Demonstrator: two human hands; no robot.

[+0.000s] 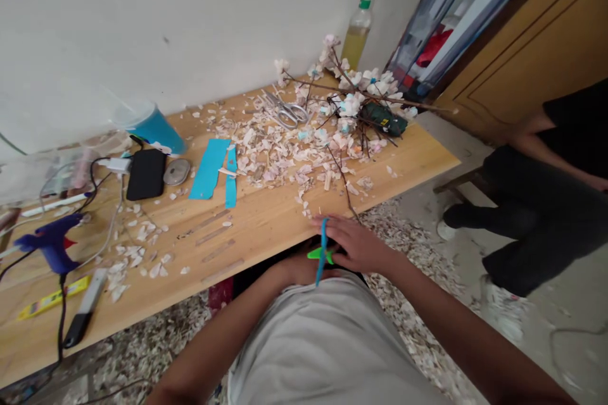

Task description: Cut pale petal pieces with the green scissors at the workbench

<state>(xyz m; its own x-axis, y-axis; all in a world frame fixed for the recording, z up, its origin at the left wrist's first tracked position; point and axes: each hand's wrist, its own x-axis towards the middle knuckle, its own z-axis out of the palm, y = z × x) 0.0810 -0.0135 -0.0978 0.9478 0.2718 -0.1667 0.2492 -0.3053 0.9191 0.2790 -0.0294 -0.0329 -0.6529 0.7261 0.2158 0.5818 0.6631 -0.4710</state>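
By the brown wooden counter (266, 228), a thin blue strip (322, 247) crosses a bright-green piece (314, 254) between the right hand (357, 243) and half-hidden left hand (300, 267); whether fingers pinch, I cannot tell. Ideally, steady the strip.

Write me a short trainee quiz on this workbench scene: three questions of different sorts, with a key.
1. True or false: the scissors lie among pale scraps on the table.

2. Which of these stands behind the white-flowered branches?
A) the glue gun
B) the bottle
C) the black phone

3. Fill in the colour: the narrow upright strip at the person's right hand is ____.

Key: 1. True. 2. B. 3. Blue.
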